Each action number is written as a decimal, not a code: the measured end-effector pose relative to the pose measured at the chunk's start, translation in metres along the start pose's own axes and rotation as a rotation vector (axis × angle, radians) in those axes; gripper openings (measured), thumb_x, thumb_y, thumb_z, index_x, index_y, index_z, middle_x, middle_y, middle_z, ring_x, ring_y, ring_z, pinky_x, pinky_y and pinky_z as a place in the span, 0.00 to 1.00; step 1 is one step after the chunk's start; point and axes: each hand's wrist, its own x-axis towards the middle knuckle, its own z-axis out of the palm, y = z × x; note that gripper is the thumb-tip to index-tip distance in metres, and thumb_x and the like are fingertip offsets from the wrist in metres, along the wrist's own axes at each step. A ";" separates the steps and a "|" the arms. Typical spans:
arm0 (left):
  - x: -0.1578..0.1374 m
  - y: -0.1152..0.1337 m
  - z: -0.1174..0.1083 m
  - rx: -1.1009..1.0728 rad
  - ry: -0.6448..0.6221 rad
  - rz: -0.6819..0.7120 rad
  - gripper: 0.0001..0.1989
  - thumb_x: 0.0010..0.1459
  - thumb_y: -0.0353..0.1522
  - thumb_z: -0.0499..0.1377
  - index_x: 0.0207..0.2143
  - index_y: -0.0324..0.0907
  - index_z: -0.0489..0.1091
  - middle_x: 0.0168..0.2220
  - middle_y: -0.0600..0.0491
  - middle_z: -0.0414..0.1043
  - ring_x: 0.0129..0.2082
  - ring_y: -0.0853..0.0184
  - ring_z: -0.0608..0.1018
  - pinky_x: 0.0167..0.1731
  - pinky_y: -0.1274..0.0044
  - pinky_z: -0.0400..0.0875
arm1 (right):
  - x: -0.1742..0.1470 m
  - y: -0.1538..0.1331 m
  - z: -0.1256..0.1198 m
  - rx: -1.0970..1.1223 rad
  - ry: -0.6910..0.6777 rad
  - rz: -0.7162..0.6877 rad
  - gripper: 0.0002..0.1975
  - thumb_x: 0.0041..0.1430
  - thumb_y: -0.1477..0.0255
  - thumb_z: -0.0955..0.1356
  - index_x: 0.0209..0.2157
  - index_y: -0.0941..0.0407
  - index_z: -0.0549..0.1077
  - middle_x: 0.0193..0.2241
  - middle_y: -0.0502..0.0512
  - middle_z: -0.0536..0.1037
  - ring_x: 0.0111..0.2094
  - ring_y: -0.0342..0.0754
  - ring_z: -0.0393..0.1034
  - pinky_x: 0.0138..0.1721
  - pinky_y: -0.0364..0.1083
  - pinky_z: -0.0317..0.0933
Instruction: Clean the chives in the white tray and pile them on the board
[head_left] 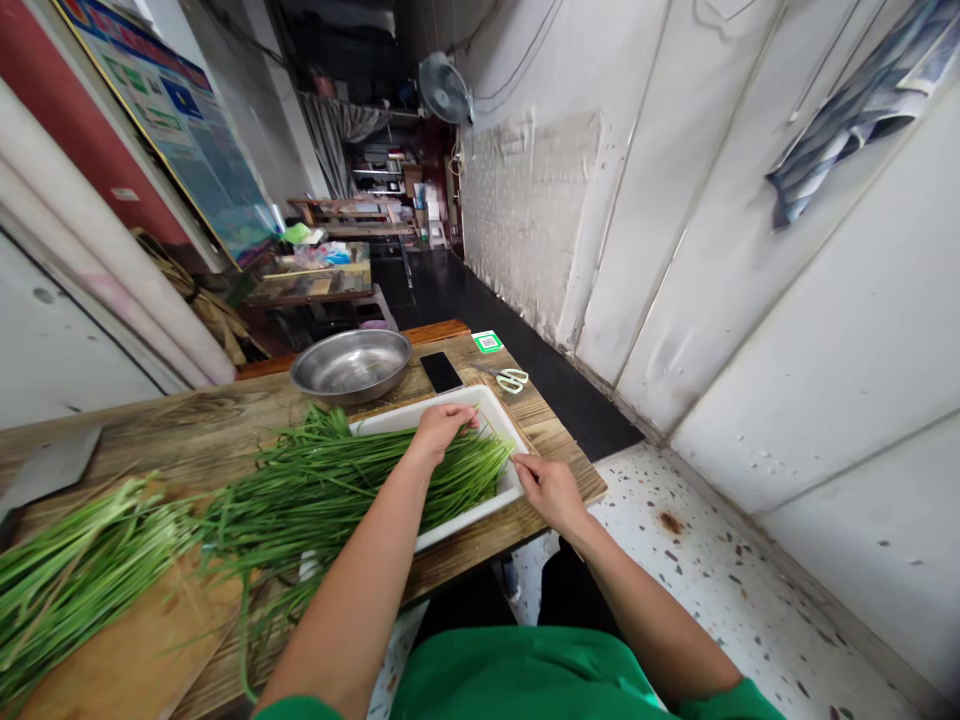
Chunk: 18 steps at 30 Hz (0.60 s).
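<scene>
The green cloth of the person's shirt (525,675) is nearest, with both bare forearms reaching over the worn wooden tabletop (202,425). On the near left, a loose heap of cut-looking, pale-stemmed green stalks (97,560) lies over a tan wooden chopping board (142,645). Beside it, a long bundle of thin, dark-green leafy stalks (300,500) stretches rightward into a white rectangular plastic tray (469,522), its leafy end spilling over the tray's left side and its pale ends near the right wall.

The right hand (551,490) is by the tray's right corner, its grip pinching the pale ends of the bundle between thumb and forefinger. The left hand (444,430) is above the bundle, its grip drawn together at the fingertips on a thin pale stalk.

A flat grey metal blade (56,465) lies at the far left. Beyond the tray stand a round, shiny steel basin (352,365), a black rectangular phone (441,372), scissors with pale-green looped handles (512,380) and a green-and-white square code card (487,342).

Farther off, a second wooden table (315,288) carries plastic bags (330,254), and a round grey fan (444,88) is mounted on the white wall (540,60).
</scene>
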 end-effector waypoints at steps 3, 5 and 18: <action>-0.001 0.002 0.001 0.006 0.003 0.002 0.15 0.38 0.40 0.62 0.22 0.35 0.72 0.21 0.50 0.72 0.22 0.69 0.71 0.23 0.78 0.61 | 0.000 0.000 -0.001 0.003 0.002 0.004 0.13 0.55 0.74 0.60 0.38 0.55 0.74 0.35 0.53 0.77 0.35 0.46 0.72 0.38 0.42 0.64; -0.002 0.002 0.001 0.023 -0.005 0.013 0.15 0.38 0.40 0.61 0.21 0.35 0.72 0.21 0.50 0.71 0.22 0.70 0.70 0.23 0.78 0.61 | 0.000 -0.001 -0.001 0.001 0.002 0.004 0.13 0.55 0.74 0.60 0.38 0.55 0.74 0.35 0.52 0.77 0.35 0.46 0.72 0.37 0.42 0.64; -0.005 0.004 0.004 0.102 0.060 0.064 0.14 0.37 0.39 0.62 0.22 0.36 0.73 0.22 0.49 0.73 0.25 0.68 0.72 0.29 0.76 0.63 | -0.001 -0.009 -0.002 -0.033 -0.025 0.005 0.13 0.56 0.75 0.58 0.34 0.55 0.74 0.29 0.52 0.77 0.29 0.45 0.71 0.32 0.39 0.61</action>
